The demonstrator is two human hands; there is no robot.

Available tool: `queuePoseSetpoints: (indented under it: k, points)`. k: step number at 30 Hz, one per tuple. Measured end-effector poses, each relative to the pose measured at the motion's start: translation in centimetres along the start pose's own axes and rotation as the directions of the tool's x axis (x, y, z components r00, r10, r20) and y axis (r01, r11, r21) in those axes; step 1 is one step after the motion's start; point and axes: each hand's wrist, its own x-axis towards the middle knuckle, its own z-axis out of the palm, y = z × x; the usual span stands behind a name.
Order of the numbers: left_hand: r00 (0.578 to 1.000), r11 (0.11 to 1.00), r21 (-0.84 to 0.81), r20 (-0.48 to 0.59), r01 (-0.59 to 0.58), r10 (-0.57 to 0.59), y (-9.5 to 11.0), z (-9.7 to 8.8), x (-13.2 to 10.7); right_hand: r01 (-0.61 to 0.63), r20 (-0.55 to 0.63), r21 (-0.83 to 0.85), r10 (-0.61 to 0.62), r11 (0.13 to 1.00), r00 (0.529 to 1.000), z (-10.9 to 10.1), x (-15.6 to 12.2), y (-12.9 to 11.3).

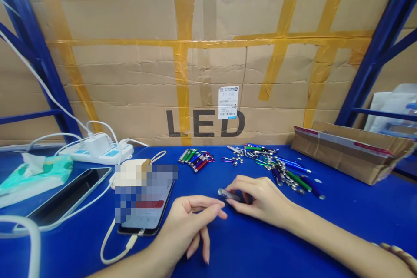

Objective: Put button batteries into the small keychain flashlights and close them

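My right hand (263, 200) is closed around a small flashlight (230, 195), a slim tube with a silver end pointing left and a darker part under the fingers. The tube lies level, low over the blue table. My left hand (195, 219) is just left of it, apart from the tube, with thumb and index fingertip together in a pinch. Anything between those fingertips is too small or hidden to make out. The other left fingers hang loosely curled. Beyond my right hand lies a loose pile of coloured tubes (298, 181), small silver round parts and carabiner clips.
A row of coloured flashlights with clips (197, 160) lies farther back. At left are a charging phone (146, 208), a second phone (70, 195), a power strip (97, 153), tissues (39, 176) and loose cables. A cardboard tray (342, 152) stands back right, before a large cardboard panel (146, 74).
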Motion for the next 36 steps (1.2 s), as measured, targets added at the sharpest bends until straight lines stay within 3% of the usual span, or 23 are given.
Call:
queuePoseSetpoints:
  k: [19,36]
  points:
    - [0.999,0.998,0.045,0.020,0.046,-0.047,0.21,0.15,-0.10,-0.005,0.025,0.010,0.005,1.000,1.000,-0.19,0.08,-0.13]
    - [0.997,0.998,0.028,-0.050,0.063,-0.061,0.38,0.40,-0.35,-0.004,0.028,0.026,0.003,1.000,1.000,-0.21,0.09,-0.17]
